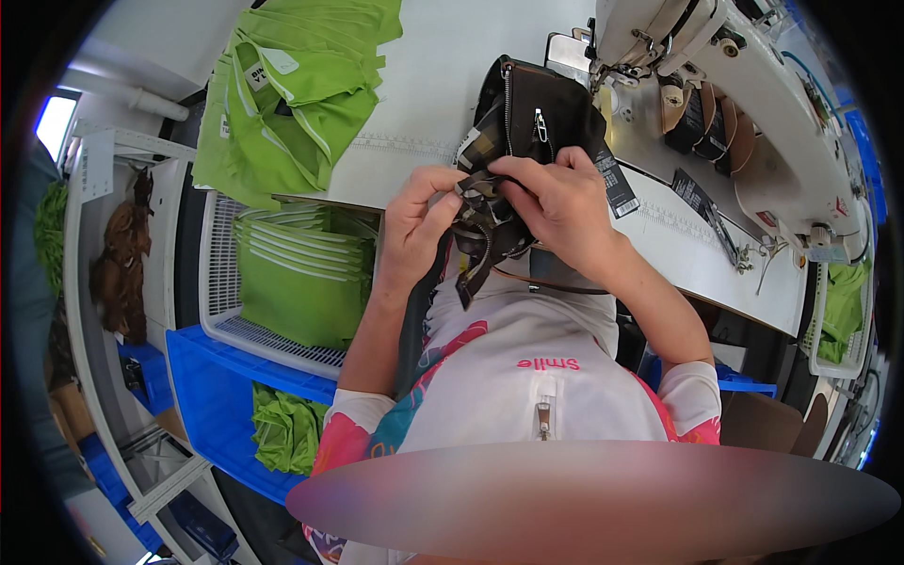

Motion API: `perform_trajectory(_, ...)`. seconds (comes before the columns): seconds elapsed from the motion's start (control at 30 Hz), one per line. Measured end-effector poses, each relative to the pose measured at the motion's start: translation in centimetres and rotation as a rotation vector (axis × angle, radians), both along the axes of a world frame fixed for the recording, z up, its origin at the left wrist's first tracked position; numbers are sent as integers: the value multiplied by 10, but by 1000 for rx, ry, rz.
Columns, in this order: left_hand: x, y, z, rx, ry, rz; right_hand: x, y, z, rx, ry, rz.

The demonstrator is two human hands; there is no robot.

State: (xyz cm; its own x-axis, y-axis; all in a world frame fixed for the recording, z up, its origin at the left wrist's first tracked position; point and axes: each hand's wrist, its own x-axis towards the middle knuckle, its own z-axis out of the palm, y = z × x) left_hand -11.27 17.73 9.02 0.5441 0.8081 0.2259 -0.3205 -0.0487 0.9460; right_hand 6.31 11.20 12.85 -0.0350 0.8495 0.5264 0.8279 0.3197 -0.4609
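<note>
A black zippered bag (527, 94) lies at the edge of the white worktable (400, 113), with its checked dark lining (485, 235) pulled out toward me. My left hand (424, 217) pinches the lining from the left. My right hand (560, 207) grips it from the right, thumb and fingers on the fabric near the bag's zipper, close to my left fingertips. The lining's lower end, with a zipper strip, hangs over the table edge. What lies under my fingertips is partly hidden.
A white sewing machine (753, 132) stands right, near dark tags (706, 212). Green fabric pieces (301, 85) lie left. Below are a white basket (221, 264) of green panels and a blue crate (207, 395). A shelf (160, 414) stands far left, another basket (812, 348) far right.
</note>
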Motion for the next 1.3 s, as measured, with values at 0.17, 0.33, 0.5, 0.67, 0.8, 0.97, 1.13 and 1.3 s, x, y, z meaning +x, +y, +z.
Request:
perform_trajectory(0.17,1,2,0,245,186,5,3,8,-4,15,-110,83)
perform_trajectory(0.33,15,-8,16,609,377,218,3,8,-3,44,297,152)
perform_trajectory(0.5,20,-11,21,655,438,314,2,1,1,-2,538,97)
perform_trajectory(0.67,18,-13,18,426,274,306,-1,2,-7,-124,1257,208)
perform_trajectory(0.8,18,-3,17,805,335,410,-1,4,-5,-122,1182,155)
perform_trajectory(0.97,27,-2,13,1073,409,622,6,8,-15,-15,974,129)
perform_trajectory(1.13,29,-2,17,1084,444,618,2,10,-8,43,809,60)
perform_trajectory(1.3,24,1,15,1091,402,593,2,7,-1,36,709,118)
